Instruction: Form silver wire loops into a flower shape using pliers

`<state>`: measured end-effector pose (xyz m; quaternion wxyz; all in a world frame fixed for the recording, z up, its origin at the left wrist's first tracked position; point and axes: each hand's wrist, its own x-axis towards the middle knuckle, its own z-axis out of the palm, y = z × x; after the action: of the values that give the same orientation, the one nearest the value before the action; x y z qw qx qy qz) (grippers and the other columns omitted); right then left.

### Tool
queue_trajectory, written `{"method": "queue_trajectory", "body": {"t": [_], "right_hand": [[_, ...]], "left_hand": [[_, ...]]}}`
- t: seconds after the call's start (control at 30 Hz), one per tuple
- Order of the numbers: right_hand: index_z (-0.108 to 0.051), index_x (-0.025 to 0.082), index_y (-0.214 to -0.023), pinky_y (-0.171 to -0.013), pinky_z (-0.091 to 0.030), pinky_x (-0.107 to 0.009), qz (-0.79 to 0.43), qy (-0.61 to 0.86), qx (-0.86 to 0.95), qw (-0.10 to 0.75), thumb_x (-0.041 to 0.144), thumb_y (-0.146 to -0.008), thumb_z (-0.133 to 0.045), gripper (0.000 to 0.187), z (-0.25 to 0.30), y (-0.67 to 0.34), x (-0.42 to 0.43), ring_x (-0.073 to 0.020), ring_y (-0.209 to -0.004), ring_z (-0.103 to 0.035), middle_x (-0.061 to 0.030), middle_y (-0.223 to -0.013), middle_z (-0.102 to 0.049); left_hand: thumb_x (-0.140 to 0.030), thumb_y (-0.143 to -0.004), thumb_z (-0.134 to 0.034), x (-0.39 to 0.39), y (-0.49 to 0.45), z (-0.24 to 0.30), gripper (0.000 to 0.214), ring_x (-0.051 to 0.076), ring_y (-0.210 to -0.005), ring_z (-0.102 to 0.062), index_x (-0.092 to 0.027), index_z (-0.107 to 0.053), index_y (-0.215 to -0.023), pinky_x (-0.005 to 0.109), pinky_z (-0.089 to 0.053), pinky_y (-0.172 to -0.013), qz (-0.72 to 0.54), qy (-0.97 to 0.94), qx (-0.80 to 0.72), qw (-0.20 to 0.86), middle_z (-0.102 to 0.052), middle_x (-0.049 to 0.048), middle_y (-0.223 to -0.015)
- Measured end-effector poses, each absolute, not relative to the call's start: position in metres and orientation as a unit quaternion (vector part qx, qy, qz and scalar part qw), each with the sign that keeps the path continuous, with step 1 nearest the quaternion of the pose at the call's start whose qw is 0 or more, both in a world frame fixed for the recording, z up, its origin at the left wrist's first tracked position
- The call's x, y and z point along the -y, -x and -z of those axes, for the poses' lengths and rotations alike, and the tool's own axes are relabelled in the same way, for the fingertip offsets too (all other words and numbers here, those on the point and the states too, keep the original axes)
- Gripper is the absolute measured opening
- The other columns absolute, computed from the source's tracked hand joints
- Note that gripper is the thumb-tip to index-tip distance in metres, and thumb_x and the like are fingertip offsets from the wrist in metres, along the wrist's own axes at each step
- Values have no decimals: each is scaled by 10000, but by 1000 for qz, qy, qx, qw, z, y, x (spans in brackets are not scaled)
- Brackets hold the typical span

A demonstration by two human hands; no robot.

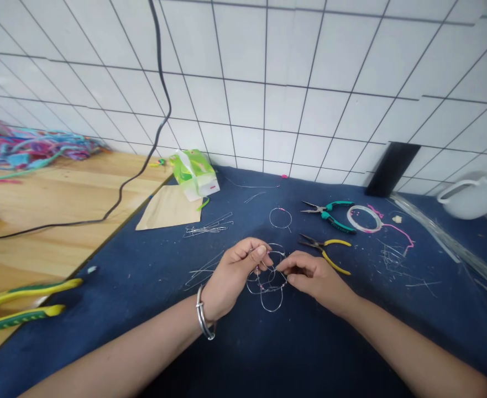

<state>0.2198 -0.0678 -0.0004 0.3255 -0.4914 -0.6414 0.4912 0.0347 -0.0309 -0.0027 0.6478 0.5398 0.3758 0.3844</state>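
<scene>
My left hand (237, 271), with a silver bangle on its wrist, pinches the top left of a cluster of thin wire rings (268, 284) lying on the blue cloth (143, 276). My right hand (312, 276) pinches the same cluster at its right side. Small pink beads sit on the rings. One loop hangs below my fingers towards me. A separate single wire ring (280, 218) lies just beyond my hands.
Yellow-handled pliers (326, 251) and green-handled pliers (330, 214) lie right of the hands, beside a coil of clear cord (364, 218). Straight wire pieces (208, 226), a brown paper (168, 207), a green packet (193, 174), a black cable (143, 166) and yellow-green handles (23, 304) lie left.
</scene>
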Motion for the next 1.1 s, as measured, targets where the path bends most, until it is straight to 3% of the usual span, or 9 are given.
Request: {"method": "queue_trajectory", "body": {"t": [0.47,0.6,1.1], "right_hand": [[-635,208,-891,-724,-404,-289,-500,484,624,355,229,-801,-499,164,-3,-221,70,-151,-791,-525,-20,-849,-578],[-631,183,-885,-725,-400,-286,-521,461,605,387,285,-866,-414,240,-1,-220,71,-147,-780,-519,-29,-823,-580],[-623,174,-728,-566,-344,-228,-454,544,627,323,272,-805,-497,176,-5,-216,70,-99,-605,-438,10,-680,-533]], "left_hand": [[-326,-852,-485,33,-37,5,177,114,-636,-527,-165,-549,-887,241,-417,-600,-349,-532,-389,666,-601,26,-756],[-324,-852,-486,34,-38,8,169,110,-631,-523,-164,-539,-867,237,-417,-596,-347,-538,-400,656,-597,19,-745],[-323,-849,-488,34,-38,7,172,111,-628,-532,-164,-550,-866,239,-426,-588,-330,-553,-399,653,-606,22,-750]]}}
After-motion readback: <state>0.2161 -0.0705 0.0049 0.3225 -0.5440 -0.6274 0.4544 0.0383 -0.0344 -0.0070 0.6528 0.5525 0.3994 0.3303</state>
